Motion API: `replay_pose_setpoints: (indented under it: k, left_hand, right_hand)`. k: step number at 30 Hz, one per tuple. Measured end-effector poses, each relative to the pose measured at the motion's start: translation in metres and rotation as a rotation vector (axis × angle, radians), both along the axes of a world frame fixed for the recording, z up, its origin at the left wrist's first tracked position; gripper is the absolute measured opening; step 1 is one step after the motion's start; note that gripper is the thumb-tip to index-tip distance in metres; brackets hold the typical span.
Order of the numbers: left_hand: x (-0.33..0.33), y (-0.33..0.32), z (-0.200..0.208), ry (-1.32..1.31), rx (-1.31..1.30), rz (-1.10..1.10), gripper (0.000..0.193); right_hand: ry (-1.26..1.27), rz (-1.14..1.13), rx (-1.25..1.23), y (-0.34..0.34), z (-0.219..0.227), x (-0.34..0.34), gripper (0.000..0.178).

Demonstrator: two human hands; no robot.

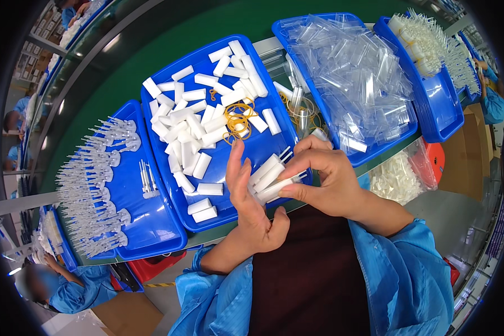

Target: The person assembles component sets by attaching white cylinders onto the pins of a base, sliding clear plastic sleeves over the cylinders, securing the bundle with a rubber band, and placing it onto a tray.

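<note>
My right hand (333,176) pinches a small bundle of white cylinders (267,173) with thin white rods sticking out of one end. My left hand (249,213) is held upright with its fingers stretched out, its palm side against or close beside the bundle. Both hands are over the near edge of a blue tray (243,163). Loose white cylinders (187,131) lie scattered in this tray, along with yellow rubber bands (239,122). Some fingers of my right hand are hidden behind the bundle.
A blue tray (154,221) on the left holds rows of thin white-tipped parts (89,187). To the right, another tray holds clear plastic sleeves (355,73). Stacked blue trays (442,103) stand beyond. A bag of white pieces (397,178) sits below the table edge. Co-workers sit nearby.
</note>
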State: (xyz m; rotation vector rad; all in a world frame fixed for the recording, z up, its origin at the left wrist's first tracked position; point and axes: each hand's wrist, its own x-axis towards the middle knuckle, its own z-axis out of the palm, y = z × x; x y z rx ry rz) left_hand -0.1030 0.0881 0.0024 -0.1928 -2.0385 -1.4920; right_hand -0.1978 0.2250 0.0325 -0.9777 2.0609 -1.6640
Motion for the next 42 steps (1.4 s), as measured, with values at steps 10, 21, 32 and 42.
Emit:
replay_pose_setpoints:
  k: [10,21,32,42]
  left_hand:
    - [0.008,-0.015,0.010,-0.221,0.428,-0.276,0.045]
    - [0.005,-0.002,0.004,-0.266,0.615,-0.216,0.032]
    - [0.004,-0.004,0.012,-0.293,0.825,-0.242,0.026]
    - [0.002,-0.004,0.014,-0.343,0.771,-0.225,0.026]
  right_hand:
    - [0.529,0.068,0.000,0.006,0.018,0.001,0.019]
    - [0.650,-0.004,-0.030,0.005,0.014,0.014,0.018]
    - [1.169,-0.432,0.698,0.081,0.063,-0.109,0.040]
    - [1.181,-0.257,0.742,0.099,0.066,-0.141,0.020]
